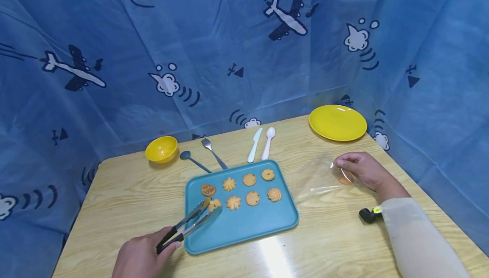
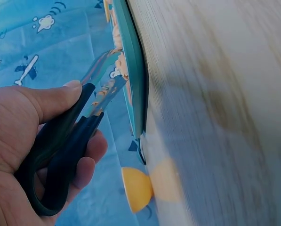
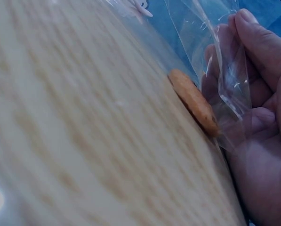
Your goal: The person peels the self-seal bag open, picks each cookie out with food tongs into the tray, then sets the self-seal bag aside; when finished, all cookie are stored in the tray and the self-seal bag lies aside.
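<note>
My left hand (image 1: 141, 252) grips metal tongs (image 2: 60, 136) by their black handles. The tong tips reach over the left side of a blue tray (image 1: 244, 231), one on either side of a small cookie (image 1: 214, 204); I cannot tell whether they squeeze it. Several other cookies lie on the tray in two rows, among them a pretzel-shaped one (image 1: 208, 190). On the right, my right hand (image 1: 364, 169) pinches the edge of a clear plastic bag (image 3: 229, 89) between thumb and fingers. A round cookie (image 3: 194, 101) is inside the bag, low by the tabletop.
A yellow bowl (image 1: 162, 150) stands at the back left and a yellow plate (image 1: 338, 123) at the back right. Behind the tray lie a dark spoon (image 1: 194, 161), a fork (image 1: 214, 154), a pale green knife (image 1: 254, 145) and a pink spoon (image 1: 268, 143). A blue curtain (image 1: 214, 57) borders the table.
</note>
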